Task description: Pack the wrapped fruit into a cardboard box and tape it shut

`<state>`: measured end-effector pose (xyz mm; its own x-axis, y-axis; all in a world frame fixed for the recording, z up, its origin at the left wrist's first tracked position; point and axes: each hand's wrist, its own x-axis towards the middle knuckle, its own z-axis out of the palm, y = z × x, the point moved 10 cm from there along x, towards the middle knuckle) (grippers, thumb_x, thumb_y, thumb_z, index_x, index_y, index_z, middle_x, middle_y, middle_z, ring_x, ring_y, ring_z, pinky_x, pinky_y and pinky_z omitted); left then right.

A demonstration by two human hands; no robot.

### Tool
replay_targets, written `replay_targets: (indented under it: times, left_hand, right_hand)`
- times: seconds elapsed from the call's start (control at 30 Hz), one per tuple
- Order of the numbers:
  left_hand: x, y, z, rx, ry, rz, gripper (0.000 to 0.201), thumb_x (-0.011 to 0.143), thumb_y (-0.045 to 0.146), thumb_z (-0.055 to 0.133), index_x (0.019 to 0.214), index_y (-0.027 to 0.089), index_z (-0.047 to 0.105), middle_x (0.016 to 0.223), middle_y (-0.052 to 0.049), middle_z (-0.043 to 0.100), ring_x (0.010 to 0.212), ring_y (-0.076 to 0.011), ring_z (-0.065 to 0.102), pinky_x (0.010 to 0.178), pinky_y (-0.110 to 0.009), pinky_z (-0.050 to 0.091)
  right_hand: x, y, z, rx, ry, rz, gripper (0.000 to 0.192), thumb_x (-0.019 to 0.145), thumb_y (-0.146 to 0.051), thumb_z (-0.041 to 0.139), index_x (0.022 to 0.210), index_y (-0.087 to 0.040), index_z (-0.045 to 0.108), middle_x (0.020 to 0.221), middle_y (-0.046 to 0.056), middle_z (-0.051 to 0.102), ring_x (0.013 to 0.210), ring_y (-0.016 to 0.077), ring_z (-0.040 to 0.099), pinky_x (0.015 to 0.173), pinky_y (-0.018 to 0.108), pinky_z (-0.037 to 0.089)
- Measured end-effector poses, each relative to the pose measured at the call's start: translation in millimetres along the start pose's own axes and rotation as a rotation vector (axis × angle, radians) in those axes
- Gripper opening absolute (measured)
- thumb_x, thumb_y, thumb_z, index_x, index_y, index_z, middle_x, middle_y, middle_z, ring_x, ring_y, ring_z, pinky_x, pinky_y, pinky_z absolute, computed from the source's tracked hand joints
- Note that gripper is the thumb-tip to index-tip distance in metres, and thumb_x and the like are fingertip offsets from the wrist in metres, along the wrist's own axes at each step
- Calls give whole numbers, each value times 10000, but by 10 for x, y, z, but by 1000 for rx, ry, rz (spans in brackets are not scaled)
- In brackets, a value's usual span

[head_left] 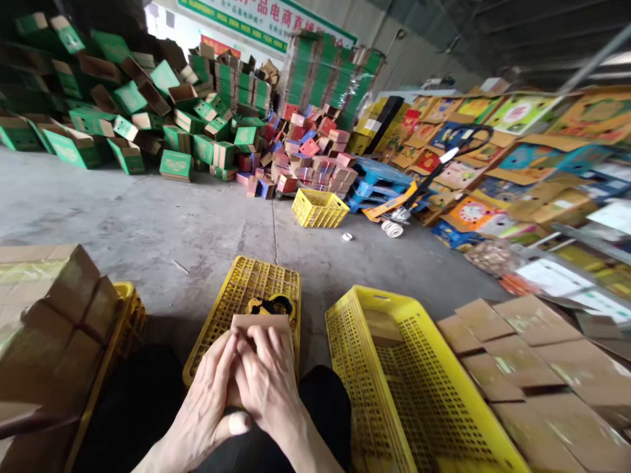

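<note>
1. Head view: I saw both hands pressed together over a small folded cardboard piece, which lay on the upturned yellow crate straight ahead of the knees.
2. My left hand lay palm down with its fingers curled against the near edge of the cardboard piece, clenched on it together with the other hand.
3. My right hand overlapped the left one, its fingers spread flat on top of the cardboard piece and gripping it; how much of the piece sat beneath the palms I could not tell.
4. Just beyond the cardboard piece, on the same upturned yellow crate, sat a yellow and black tape dispenser, touching or nearly touching the piece's far edge.
5. Right of the upturned yellow crate stood an open yellow basket, tilted, with a flat brown sheet inside.
6. Further right of it lay overlapping flattened cartons on the floor.
7. Left of the upturned yellow crate rose a stack of brown boxes resting on another yellow crate.
8. Well beyond the crate, across the concrete floor, lay a heap of green boxes, a small yellow basket and a pallet jack.
</note>
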<state>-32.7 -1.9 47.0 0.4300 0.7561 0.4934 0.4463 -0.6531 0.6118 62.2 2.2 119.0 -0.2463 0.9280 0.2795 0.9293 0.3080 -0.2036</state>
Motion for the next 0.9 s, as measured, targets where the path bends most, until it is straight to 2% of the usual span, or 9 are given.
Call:
replay_targets:
  times: [0.13, 0.3, 0.4, 0.5, 0.63, 0.7, 0.77, 0.83, 0.9]
  left_hand:
    - [10, 73, 48, 60, -15, 102, 1015, 952, 843, 196, 1714, 179, 100, 1739, -182, 251, 1579, -387, 311, 1247, -510, 365]
    - [59, 137, 32, 198, -17, 204, 1014, 966, 840, 231, 1709, 156, 144, 1713, -162, 329, 1554, -342, 383, 1287, -445, 290]
    - [72, 154, 5, 264, -26, 222, 1032, 961, 849, 266, 1707, 144, 156, 1689, -160, 379, 1545, -329, 402, 1302, -414, 248]
    - [75, 150, -29, 287, -34, 217, 1028, 962, 848, 260, 1708, 149, 151, 1670, -158, 415, 1527, -324, 433, 1305, -414, 241]
    - [86, 125, -49, 288, -50, 201, 997, 980, 827, 200, 1710, 151, 134, 1675, -157, 406, 1533, -321, 424, 1311, -428, 219]
    - [93, 110, -55, 286, -50, 187, 994, 987, 818, 185, 1710, 139, 122, 1680, -164, 395, 1541, -325, 411, 1305, -434, 229]
    - [94, 98, -56, 282, -52, 172, 1011, 980, 825, 178, 1709, 128, 113, 1682, -173, 387, 1544, -333, 404, 1297, -443, 250]
    - [89, 87, -60, 277, -49, 156, 1019, 975, 831, 171, 1709, 126, 112, 1688, -174, 377, 1550, -335, 392, 1292, -444, 262]
    - [83, 81, -66, 269, -41, 148, 1000, 982, 823, 177, 1710, 140, 120, 1694, -163, 370, 1557, -330, 381, 1290, -437, 269]
  right_hand:
    - [-81, 50, 6, 36, 9, 17, 363, 1067, -283, 491, 1393, -203, 628, 1339, 112, 643, 1145, 299, 575, 1071, 511, 479]
    - [-168, 205, -183, 93, 45, 75, 378, 1079, -273, 478, 1426, -224, 619, 1312, 85, 677, 1160, 280, 609, 1069, 470, 517]
    - [-224, 381, -289, 87, 70, 102, 390, 1081, -270, 480, 1443, -233, 619, 1397, 78, 662, 1233, 285, 616, 1098, 480, 523]
    - [-313, 628, -333, 136, 106, 128, 410, 1091, -236, 441, 1463, -214, 612, 1451, 83, 642, 1294, 246, 622, 1146, 429, 517]
    - [-465, 909, -218, 306, 97, 127, 451, 1111, -261, 403, 1535, -228, 553, 1552, 69, 578, 1417, 199, 565, 1220, 355, 459]
    - [-544, 980, -111, 405, 61, 122, 487, 1130, -308, 363, 1604, -254, 456, 1622, 53, 506, 1483, 191, 500, 1252, 358, 413]
    - [-618, 982, -24, 492, 37, 103, 558, 1133, -437, 352, 1663, -265, 329, 1685, 53, 404, 1539, 212, 415, 1269, 389, 376]
    - [-679, 934, 11, 544, 50, 70, 770, 1066, -644, 409, 1695, -243, 217, 1727, 81, 295, 1571, 268, 338, 1270, 436, 359]
    - [-728, 886, 9, 550, 97, 52, 977, 969, -771, 485, 1705, -219, 155, 1741, 110, 230, 1575, 314, 306, 1262, 466, 362]
